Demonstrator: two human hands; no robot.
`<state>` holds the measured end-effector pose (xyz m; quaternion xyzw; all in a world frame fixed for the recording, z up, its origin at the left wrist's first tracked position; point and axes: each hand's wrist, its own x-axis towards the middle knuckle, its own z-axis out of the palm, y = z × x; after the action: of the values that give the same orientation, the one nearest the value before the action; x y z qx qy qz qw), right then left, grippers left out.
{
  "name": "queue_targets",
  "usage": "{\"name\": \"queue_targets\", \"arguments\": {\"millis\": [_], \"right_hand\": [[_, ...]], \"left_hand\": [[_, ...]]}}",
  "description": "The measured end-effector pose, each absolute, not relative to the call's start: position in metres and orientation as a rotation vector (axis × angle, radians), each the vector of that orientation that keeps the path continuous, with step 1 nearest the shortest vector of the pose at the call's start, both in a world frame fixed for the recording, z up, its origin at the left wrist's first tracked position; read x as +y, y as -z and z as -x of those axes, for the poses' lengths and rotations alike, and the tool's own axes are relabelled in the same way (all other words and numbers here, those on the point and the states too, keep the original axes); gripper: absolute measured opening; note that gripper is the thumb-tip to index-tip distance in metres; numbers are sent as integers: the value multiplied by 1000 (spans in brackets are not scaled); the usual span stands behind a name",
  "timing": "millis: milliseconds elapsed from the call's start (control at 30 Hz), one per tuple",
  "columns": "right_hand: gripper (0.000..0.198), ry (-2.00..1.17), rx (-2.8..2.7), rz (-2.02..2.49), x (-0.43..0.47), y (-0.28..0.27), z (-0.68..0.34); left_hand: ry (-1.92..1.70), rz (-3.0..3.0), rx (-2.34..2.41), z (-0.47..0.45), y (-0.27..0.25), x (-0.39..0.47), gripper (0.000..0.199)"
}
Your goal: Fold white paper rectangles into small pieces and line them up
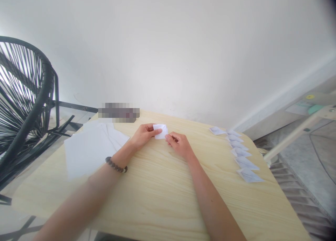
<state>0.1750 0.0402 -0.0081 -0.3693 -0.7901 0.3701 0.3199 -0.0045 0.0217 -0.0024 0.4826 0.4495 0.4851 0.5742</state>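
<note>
A small folded white paper (159, 132) is held up just above the middle of the table. My left hand (145, 134) grips its left side, thumb across the front and fingers behind. At its lower right corner, my right hand (180, 143) pinches the edge between thumb and fingers. Fold lines run across the paper's upper right part. Several folded paper pieces (243, 152), pointed at both ends, lie in a curved row on the right of the table. Loose white sheets (89, 146) overlap one another on the left.
The light wooden table (157, 192) stands against a white wall. A pixelated dark object (119, 113) sits at its back left edge. Beside the table on the left is a black corded chair (39, 94); on the right, a pale frame with a slanted leg (294, 136).
</note>
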Motion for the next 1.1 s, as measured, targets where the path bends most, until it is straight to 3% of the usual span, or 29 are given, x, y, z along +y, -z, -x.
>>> {"name": "queue_targets", "arguments": {"millis": [600, 1100], "right_hand": [[27, -1014, -1984, 963, 40, 7, -176], [27, -1077, -1959, 971, 43, 11, -177]], "left_hand": [[-879, -1411, 1000, 5, -2, 21, 25], [-899, -1398, 1039, 3, -4, 19, 24]]}}
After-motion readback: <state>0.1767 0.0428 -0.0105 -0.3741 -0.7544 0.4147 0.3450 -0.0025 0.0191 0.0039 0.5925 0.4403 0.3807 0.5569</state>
